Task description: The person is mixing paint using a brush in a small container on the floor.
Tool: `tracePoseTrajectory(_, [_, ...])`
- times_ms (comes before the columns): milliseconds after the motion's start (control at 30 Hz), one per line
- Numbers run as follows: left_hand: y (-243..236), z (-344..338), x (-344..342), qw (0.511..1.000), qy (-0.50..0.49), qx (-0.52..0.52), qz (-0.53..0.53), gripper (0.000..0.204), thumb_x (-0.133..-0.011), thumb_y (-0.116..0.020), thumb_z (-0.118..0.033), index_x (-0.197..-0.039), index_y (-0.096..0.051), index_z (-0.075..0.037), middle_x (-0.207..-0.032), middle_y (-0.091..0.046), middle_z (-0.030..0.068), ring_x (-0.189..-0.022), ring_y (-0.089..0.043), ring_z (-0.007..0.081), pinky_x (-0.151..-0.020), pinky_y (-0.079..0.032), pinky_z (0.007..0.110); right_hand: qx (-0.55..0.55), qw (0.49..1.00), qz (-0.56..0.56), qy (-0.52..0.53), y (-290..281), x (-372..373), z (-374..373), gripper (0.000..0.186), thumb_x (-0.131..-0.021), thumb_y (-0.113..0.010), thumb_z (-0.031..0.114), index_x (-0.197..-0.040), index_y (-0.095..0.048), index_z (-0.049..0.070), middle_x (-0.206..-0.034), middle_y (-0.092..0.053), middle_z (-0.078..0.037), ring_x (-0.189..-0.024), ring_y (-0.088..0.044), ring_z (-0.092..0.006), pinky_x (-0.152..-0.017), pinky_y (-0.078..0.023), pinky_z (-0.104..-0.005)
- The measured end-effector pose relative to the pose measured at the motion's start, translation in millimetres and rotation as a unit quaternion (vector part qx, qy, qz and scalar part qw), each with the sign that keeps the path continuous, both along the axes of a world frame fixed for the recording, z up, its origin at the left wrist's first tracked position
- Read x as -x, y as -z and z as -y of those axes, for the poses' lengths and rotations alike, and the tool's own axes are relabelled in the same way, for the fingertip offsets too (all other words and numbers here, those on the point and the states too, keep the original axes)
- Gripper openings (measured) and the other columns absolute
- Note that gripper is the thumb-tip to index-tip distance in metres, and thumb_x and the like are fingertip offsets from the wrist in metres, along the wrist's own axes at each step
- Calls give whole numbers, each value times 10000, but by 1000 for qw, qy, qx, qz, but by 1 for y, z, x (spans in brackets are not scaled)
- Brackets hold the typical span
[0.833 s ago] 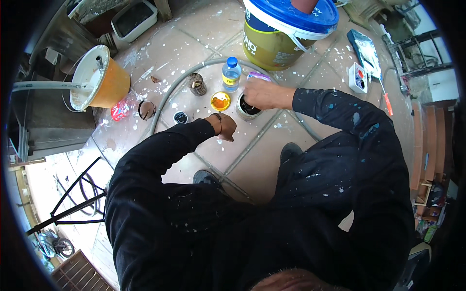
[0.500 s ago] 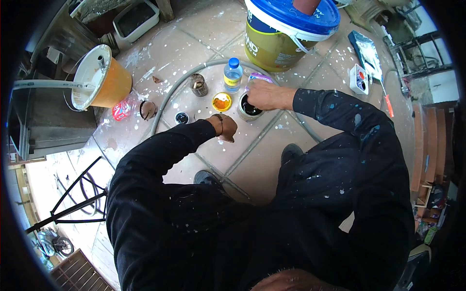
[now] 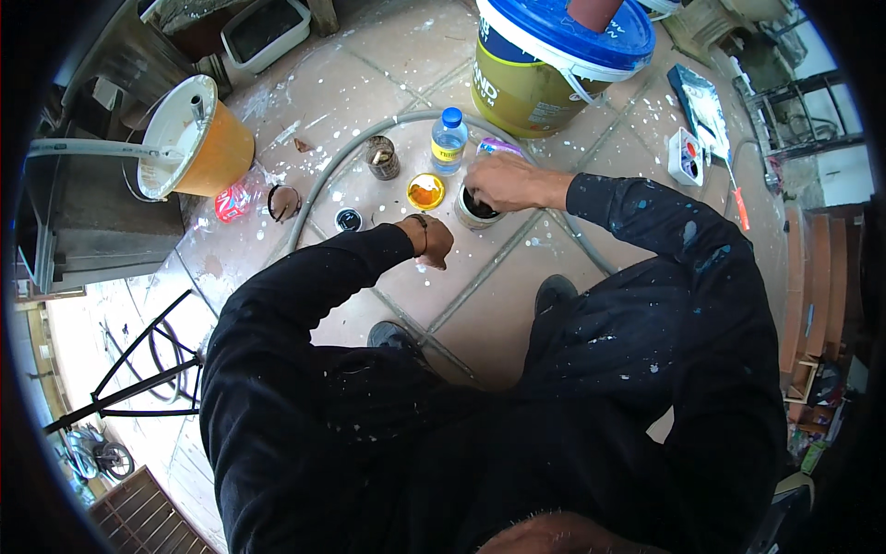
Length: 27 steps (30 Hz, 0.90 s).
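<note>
My right hand (image 3: 503, 182) reaches over an open jar (image 3: 478, 222) of dark contents, its fingers closed at the mouth. Whatever they pinch is hidden. Left of the jar, my left hand (image 3: 434, 242) is curled above the floor, and nothing shows in it. Between and beyond the hands sits a round yellow lid (image 3: 425, 191) with orange paint on it. Behind that stands a clear bottle with a blue cap (image 3: 449, 148). A brown-stained glass jar (image 3: 382, 159) and a small dark-filled cup (image 3: 349, 221) are farther left. Something purple (image 3: 499, 148) shows behind my right hand.
A grey hose (image 3: 318, 175) curves around the jars. A large blue-lidded bucket (image 3: 544, 92) stands beyond them. An orange bucket (image 3: 220, 152) and a plastic bottle lying down (image 3: 235, 201) are at left. A red-handled brush (image 3: 739, 205) and a small white box (image 3: 685, 157) lie at right.
My right hand has shifted slightly over the jar and now covers more of its mouth. The left hand stays nearly in place. The whole view has moved a little.
</note>
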<state>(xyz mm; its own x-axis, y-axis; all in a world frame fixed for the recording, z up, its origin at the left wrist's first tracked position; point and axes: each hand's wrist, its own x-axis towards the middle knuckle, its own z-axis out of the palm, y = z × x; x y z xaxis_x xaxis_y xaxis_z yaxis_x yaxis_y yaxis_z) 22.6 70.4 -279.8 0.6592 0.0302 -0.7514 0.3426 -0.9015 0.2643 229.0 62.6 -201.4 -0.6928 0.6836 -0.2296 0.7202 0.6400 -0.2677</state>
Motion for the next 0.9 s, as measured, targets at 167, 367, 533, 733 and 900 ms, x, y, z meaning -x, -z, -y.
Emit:
tracePoseTrajectory(167, [-4, -1, -2, 1000, -5, 9, 13, 506, -914, -682, -522, -974, -791, -32, -930, -762, 180, -927, -732, 372, -854, -573, 457, -33, 993, 112, -28, 9, -8, 2, 186, -806, -638, 84, -909, -720, -48, -912, -740, -218, -915, -730, -395, -785, -551, -495])
tracePoseTrajectory(367, [6, -5, -1, 1000, 20, -6, -5, 496, -914, -680, -521, -979, -794, -43, -944, -761, 182, -942, -731, 369, -865, -571, 458, 2, 1000, 29, -1, -20, -1, 1, 185, -835, -618, 70, -952, -735, -14, -975, -738, -198, -965, -715, -397, -855, -550, -509])
tracePoseTrajectory(533, [12, -7, -5, 1000, 17, -5, -18, 488, -925, -663, -518, -994, -798, -54, -946, -763, 176, -959, -728, 368, -874, -569, 464, -73, 997, 26, 6, -58, -12, -2, 167, -847, -666, 102, -975, -743, 28, -1041, -720, -145, -1056, -674, -332, -930, -512, -459])
tracePoseTrajectory(733, [15, -9, -4, 999, 5, 9, -34, 489, -929, -661, -517, -989, -800, -52, -952, -767, 169, -960, -728, 364, -885, -567, 456, -92, 995, 36, 25, -94, -16, -1, 177, -859, -682, 115, -1006, -730, 27, -1022, -713, -130, -1044, -672, -310, -920, -506, -450])
tracePoseTrajectory(900, [8, -10, -8, 1000, 6, 8, -24, 489, -931, -671, -504, -982, -797, -34, -958, -766, 177, -962, -727, 365, -886, -567, 450, -87, 994, 42, 55, -100, -19, 0, 197, -845, -716, 118, -1020, -720, 29, -994, -703, -104, -1040, -657, -291, -914, -491, -429])
